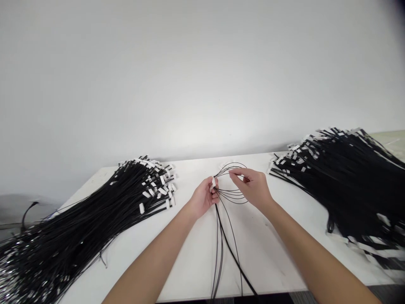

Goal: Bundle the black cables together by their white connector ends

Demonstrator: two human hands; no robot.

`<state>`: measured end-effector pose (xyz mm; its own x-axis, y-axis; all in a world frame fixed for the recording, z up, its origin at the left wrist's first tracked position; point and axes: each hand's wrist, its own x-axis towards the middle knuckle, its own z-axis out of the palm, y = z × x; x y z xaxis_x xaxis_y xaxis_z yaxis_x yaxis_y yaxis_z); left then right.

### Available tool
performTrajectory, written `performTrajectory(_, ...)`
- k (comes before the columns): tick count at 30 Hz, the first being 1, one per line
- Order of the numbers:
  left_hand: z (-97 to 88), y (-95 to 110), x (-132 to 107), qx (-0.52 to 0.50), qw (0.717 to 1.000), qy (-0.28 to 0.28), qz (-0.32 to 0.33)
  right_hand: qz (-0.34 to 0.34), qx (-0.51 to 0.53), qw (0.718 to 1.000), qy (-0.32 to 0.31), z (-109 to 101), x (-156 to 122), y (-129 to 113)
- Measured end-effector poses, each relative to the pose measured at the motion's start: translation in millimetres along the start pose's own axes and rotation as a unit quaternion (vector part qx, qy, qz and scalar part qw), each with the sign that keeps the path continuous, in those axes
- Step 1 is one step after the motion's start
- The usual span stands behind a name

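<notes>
My left hand (205, 196) is closed round a white connector (213, 183) near the middle of the table. Thin black wires (232, 196) leave the connector and bow out in loops to its right. My right hand (251, 183) pinches one of these wires at the upper part of the loops, thumb against fingers. Below my left hand, a thicker black cable (232, 249) and several thin wires hang down across the table and past its front edge. My fingers hide part of the connector.
A large pile of black cables (95, 211) with white connectors lies on the left of the white table (190, 253). Another big pile of black cables (351, 177) with white ends lies on the right. Behind the table rises a plain pale wall (202, 84).
</notes>
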<state>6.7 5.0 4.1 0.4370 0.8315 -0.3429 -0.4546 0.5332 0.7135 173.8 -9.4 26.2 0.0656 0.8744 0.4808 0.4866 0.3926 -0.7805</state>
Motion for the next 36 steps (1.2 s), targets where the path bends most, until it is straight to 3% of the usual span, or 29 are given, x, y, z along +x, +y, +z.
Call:
performTrajectory(14,-3.8,0,2,-0.016,1.0,0.013,0.002,-0.061,-0.015,0.997,-0.048,1,-2,-1)
performTrajectory(20,-1.7,-1,1,0.023,1.0,0.006,0.005,-0.096,-0.07,0.993,-0.018,0,-2,3)
performTrajectory(29,-0.6,-7,1,0.112,0.993,-0.028,0.028,-0.236,-0.236,0.942,-0.038,5,-5,15)
performTrajectory(36,-2.8,-8,2,0.122,0.992,-0.029,0.033,-0.242,-0.255,0.934,-0.055,13,-9,17)
